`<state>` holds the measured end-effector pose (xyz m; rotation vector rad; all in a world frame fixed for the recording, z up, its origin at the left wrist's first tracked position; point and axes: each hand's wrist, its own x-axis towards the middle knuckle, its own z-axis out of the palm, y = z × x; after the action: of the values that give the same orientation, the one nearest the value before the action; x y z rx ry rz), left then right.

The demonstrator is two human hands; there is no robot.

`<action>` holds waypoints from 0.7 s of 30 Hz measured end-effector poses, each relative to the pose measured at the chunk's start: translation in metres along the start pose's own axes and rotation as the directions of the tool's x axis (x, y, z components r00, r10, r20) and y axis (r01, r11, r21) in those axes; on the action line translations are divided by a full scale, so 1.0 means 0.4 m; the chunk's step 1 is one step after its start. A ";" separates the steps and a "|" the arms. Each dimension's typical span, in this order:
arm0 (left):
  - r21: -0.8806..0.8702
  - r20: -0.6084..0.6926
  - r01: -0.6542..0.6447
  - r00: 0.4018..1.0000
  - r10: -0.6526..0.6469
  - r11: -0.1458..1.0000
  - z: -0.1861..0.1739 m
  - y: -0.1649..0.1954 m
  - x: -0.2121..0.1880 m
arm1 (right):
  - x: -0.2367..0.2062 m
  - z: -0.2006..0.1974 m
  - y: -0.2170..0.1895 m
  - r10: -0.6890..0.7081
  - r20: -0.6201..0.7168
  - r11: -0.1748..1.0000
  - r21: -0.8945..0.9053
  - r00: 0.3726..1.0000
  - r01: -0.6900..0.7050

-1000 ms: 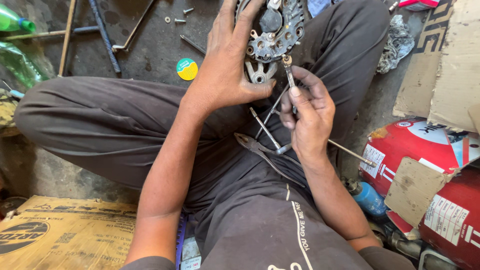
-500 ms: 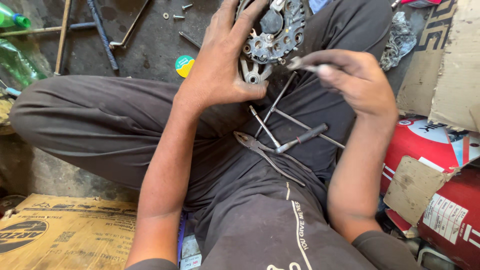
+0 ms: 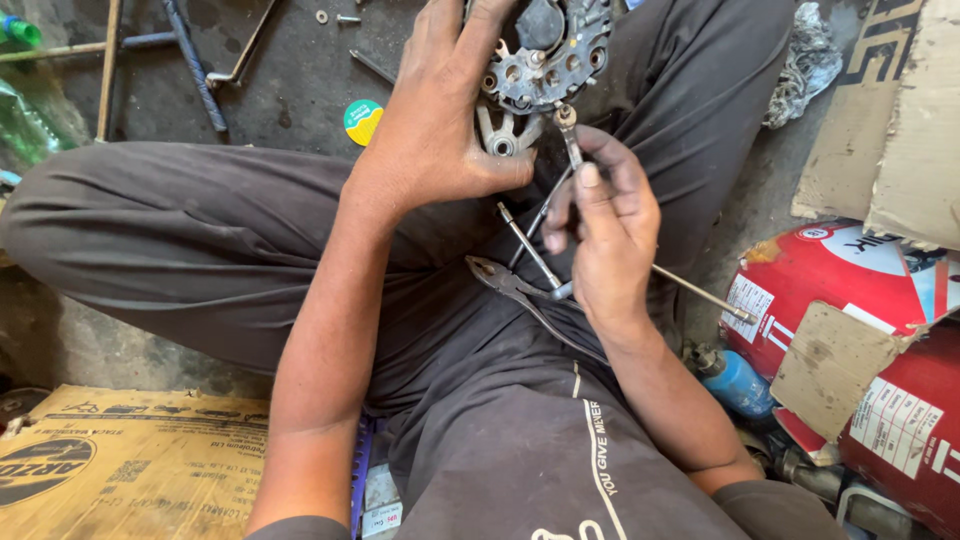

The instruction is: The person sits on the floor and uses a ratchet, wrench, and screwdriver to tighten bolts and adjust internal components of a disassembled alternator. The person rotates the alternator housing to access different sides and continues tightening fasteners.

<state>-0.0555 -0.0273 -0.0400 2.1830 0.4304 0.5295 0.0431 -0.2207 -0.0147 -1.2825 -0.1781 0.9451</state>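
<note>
I sit cross-legged in dark trousers. My left hand (image 3: 440, 120) grips a round grey metal alternator part (image 3: 545, 50) resting against my right leg at the top of the view. My right hand (image 3: 605, 225) holds a slim metal spanner (image 3: 568, 135) whose tip touches a nut on the lower rim of that part. In my lap lie a pair of pliers (image 3: 510, 285) and thin metal rods (image 3: 525, 240), partly hidden under my right hand.
Red cylinders (image 3: 850, 300) with torn cardboard (image 3: 890, 110) lie at the right. A flat printed cardboard box (image 3: 120, 460) lies at lower left. Metal rods (image 3: 190, 60), loose screws (image 3: 345, 18), a green-yellow cap (image 3: 362, 118), a green bottle (image 3: 20, 30) and a rag (image 3: 805, 60) lie on the dark floor.
My right hand, raised up to the right half a second ago, has come back down to the alternator part, with the spanner's tip on it again. My left hand kept hold of the part.
</note>
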 end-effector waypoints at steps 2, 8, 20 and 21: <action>0.002 0.011 0.016 1.000 -0.016 1.000 0.000 0.001 -0.001 | -0.003 0.009 0.002 0.043 0.010 0.999 0.028 0.999 -0.043; 0.022 0.013 0.030 0.999 -0.030 0.999 0.002 0.002 -0.005 | -0.002 -0.004 0.018 -0.071 0.038 0.997 -0.027 0.997 0.072; -0.037 0.044 0.082 0.996 -0.080 0.996 -0.021 0.032 0.006 | -0.012 -0.015 0.014 -0.017 0.021 0.999 -0.030 1.000 0.017; -0.040 0.045 0.087 0.995 -0.085 0.995 -0.022 0.033 0.006 | -0.010 -0.018 0.016 -0.021 0.027 0.999 -0.025 0.999 0.022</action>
<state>-0.0563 -0.0282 -0.0239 2.1220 0.4834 0.4396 0.0417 -0.2288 -0.0209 -1.2896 -0.2250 0.9444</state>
